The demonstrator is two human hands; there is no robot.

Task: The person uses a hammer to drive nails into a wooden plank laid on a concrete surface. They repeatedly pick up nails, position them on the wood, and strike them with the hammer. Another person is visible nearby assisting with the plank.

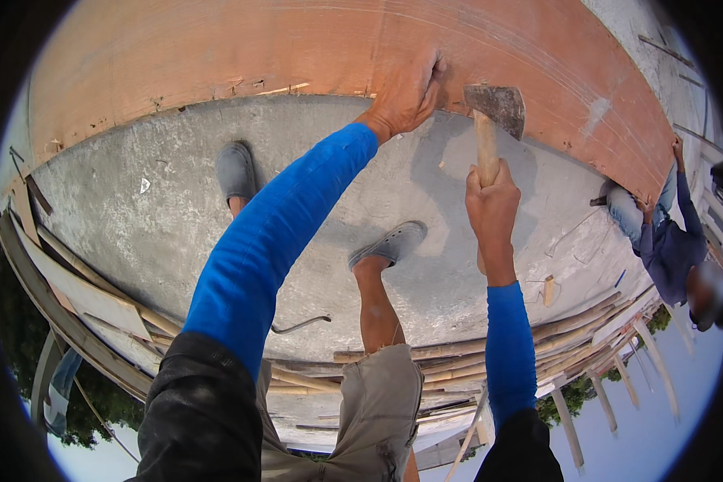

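Observation:
A large reddish-brown plywood sheet [297,48] spans the far side, its near edge chipped and splintered. My left hand [408,98] rests against the sheet close to that edge, fingers pinched together; whatever is between them is too small or hidden to tell. In my right hand [492,205] is a hatchet [485,140], gripped low on its pale wooden handle. The dark, worn metal head overlaps the sheet's edge in view, just right of my left hand; I cannot tell whether it touches the wood.
A co-worker [671,217] crouches at the right with hands on the sheet's edge. Under my grey clogs [390,243] lies rough concrete [136,217]. Bamboo poles [450,349] and boards lie behind my feet, with a bent metal rod [301,324] nearby. Wood scraps [549,291] lie to the right.

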